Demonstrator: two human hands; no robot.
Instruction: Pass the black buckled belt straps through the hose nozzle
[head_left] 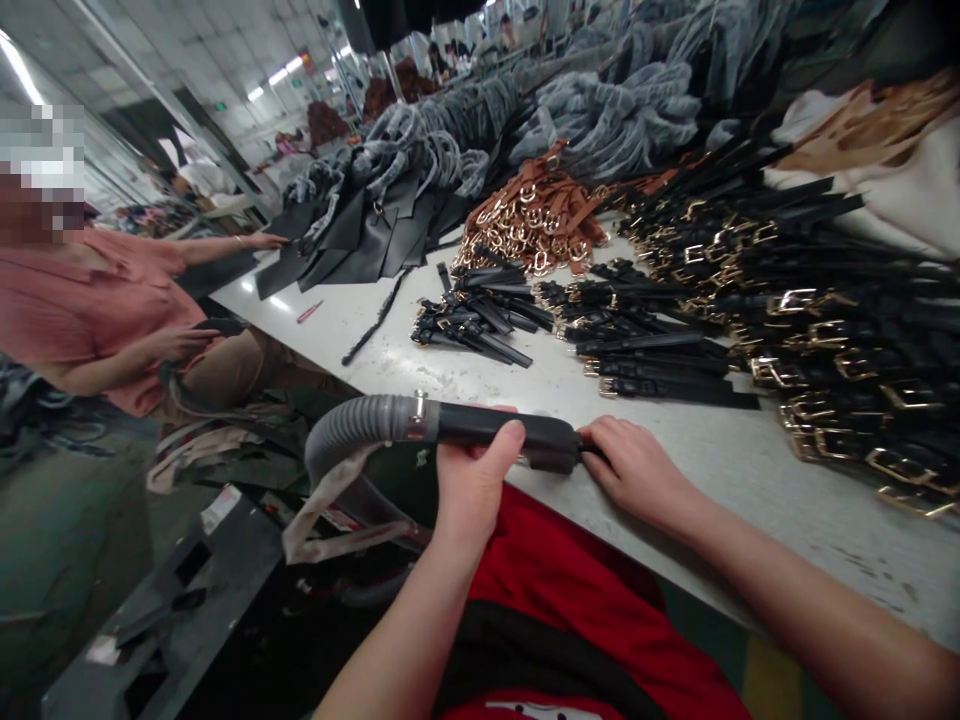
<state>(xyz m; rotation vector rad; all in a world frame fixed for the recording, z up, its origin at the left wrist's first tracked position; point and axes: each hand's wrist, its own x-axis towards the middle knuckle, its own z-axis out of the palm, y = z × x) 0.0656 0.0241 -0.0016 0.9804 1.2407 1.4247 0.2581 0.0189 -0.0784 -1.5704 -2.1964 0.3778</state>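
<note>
My left hand [474, 478] is wrapped around the black handle of a hose tool [517, 432], whose grey ribbed hose [352, 425] curves down to the left off the table edge. My right hand [636, 468] is closed at the tool's tip and rests on the white table [735, 460]; what its fingers pinch is hidden. Just beyond my hands lie black straps with gold buckles [660, 375] and a small heap of short black straps [480, 315].
Large piles of black buckled belts [840, 300], brown belts [536, 215] and grey fabric bundles [600, 120] fill the far table. A person in a pink shirt [97, 300] sits at the left end handling a strap. Scraps and a dark machine part [187, 590] lie on the floor.
</note>
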